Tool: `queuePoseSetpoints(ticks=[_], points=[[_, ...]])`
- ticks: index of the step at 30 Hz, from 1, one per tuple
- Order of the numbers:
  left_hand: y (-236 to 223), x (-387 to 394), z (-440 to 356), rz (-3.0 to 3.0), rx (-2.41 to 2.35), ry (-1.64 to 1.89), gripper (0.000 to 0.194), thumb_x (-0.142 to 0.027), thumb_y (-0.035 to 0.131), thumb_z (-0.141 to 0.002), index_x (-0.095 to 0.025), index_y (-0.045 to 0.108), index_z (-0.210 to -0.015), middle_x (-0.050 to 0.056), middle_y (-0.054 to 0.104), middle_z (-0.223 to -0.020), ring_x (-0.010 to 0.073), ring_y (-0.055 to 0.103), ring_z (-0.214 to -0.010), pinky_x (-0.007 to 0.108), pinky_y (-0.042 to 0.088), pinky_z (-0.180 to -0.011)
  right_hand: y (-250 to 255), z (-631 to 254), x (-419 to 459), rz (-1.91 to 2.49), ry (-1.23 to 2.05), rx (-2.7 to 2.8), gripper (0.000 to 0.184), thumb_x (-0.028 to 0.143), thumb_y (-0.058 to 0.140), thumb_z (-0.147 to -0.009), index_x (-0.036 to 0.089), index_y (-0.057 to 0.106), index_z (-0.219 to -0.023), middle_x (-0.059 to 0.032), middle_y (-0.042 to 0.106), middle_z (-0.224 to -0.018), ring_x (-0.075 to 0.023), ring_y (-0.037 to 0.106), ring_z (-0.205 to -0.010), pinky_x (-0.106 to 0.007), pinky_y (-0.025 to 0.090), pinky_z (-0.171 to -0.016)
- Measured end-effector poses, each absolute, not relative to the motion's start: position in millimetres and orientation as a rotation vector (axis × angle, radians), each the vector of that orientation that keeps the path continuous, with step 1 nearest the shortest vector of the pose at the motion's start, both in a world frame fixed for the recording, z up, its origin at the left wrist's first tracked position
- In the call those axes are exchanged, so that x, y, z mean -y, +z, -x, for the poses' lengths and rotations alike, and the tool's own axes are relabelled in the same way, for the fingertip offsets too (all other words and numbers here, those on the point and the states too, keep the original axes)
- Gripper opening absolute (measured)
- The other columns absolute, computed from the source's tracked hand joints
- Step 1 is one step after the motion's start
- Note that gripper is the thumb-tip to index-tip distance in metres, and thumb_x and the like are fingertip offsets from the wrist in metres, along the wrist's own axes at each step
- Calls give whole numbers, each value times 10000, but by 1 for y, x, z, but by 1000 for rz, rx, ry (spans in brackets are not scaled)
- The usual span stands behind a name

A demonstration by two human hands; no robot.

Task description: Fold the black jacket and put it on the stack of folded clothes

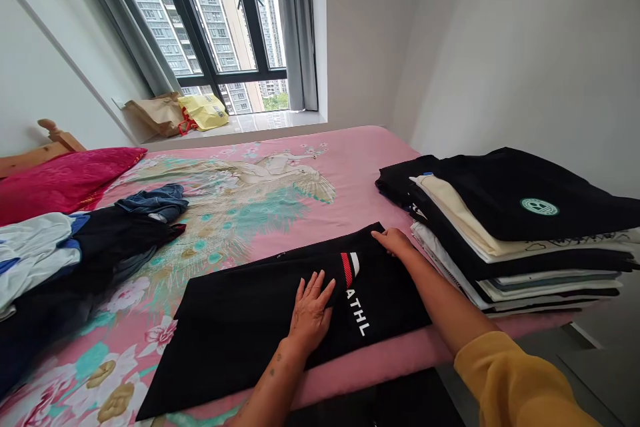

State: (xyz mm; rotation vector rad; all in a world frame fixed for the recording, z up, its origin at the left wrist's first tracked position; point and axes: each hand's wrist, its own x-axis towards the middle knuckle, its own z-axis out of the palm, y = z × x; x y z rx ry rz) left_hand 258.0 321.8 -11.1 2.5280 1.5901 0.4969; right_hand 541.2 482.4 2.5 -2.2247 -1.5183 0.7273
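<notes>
A black T-shirt [235, 327] lies folded lengthwise near the bed's front edge, with white "ATHL" letters and a red and white mark showing. My left hand [311, 312] rests flat on its middle, fingers spread, just left of the lettering. At the far right corner of the cloth, my right hand [393, 241] has its fingers closed on the edge; the thumb and fingertips are partly hidden.
To the right stands a tall stack of folded clothes [500, 240], a black one with a green badge on top. Loose clothes [100, 240] are heaped at left beside a red pillow [75, 177]. Bags [205, 111] sit on the windowsill. Pink floral bedding [360, 153] covers the bed.
</notes>
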Motion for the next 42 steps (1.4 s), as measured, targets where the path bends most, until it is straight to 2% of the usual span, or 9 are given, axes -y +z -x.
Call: queuePoseSetpoints(ticks=[3, 8, 12, 16, 20, 25, 30, 35, 42], points=[[-11, -322, -257, -2531, -1588, 490, 635, -118, 484, -807, -311, 372, -1403, 72, 307, -1507, 245, 238, -1399, 526, 212, -1125, 11, -541, -483, 2183, 709, 1496, 292, 386, 570, -829, 132, 633, -960, -74, 662, -771, -181, 635, -657, -265, 491, -592], [-10, -319, -260, -2512, -1570, 493, 586, -233, 504, -851, -332, 355, -1408, 74, 281, -1517, 260, 239, -1397, 540, 201, -1121, 35, -519, -470, 2024, 488, 1607, 344, 231, 404, -900, 89, 535, -1184, -172, 584, -1161, -248, 555, -1076, -366, 442, -893], [3, -322, -260, -2409, -1525, 502, 564, -460, 516, -851, -326, 398, -1386, 93, 307, -1504, 288, 265, -1385, 570, 191, -1111, 48, -465, -450, 1633, 588, 2010, 321, 291, 351, -947, 197, 613, -1106, -48, 620, -1149, -151, 552, -1083, -245, 398, -953], [21, -338, -240, -2291, -1594, 542, 403, -411, 370, -927, -304, 547, -1273, 49, 472, -1410, 224, 360, -1346, 504, 227, -1121, 44, -428, -432, 1354, 751, 2353, 377, 388, 339, -955, 246, 633, -1142, -13, 629, -1168, -140, 563, -1087, -238, 404, -958], [16, -349, -205, -2260, -2020, 355, 470, -448, 412, -897, -287, 490, -1331, 60, 360, -1482, 283, 217, -1404, 598, 56, -1115, 25, -444, -436, 1488, 733, 2511, 467, 468, 375, -931, 265, 496, -1333, -11, 438, -1403, -177, 345, -1325, -370, 191, -1131], [-6, -345, -188, -2114, -2202, 75, 625, -580, 350, -875, -306, 309, -1436, 42, 214, -1540, 297, 125, -1424, 618, 43, -1100, 7, -491, -461, 1956, 511, 2353, 577, 380, 305, -950, 80, 295, -1443, -115, 208, -1508, -224, 123, -1406, -480, -25, -1137], [-5, -337, -191, -2086, -2178, 66, 657, -630, 309, -862, -327, 279, -1445, 22, 185, -1549, 279, 93, -1431, 596, 6, -1112, 20, -461, -449, 2058, 370, 2278, 576, 394, 201, -969, 70, 300, -1435, -128, 225, -1500, -257, 133, -1401, -597, 27, -1099], [6, -335, -186, -2049, -2058, 95, 683, -665, 293, -848, -323, 294, -1439, 48, 208, -1543, 277, 119, -1428, 625, 13, -1100, 19, -397, -389, 1557, 110, 2489, 533, 476, 272, -954, 228, 364, -1417, -39, 261, -1499, -228, 131, -1402, -566, 26, -1114], [25, -298, -121, -1998, -2338, 365, 551, -461, 443, -875, -246, 419, -1381, 108, 334, -1492, 294, 197, -1408, 619, 53, -1105, -15, -394, -356, 1471, 139, 2523, 525, 488, 373, -914, 227, 451, -1363, -76, 374, -1441, -268, 242, -1370, -564, 40, -1111]])
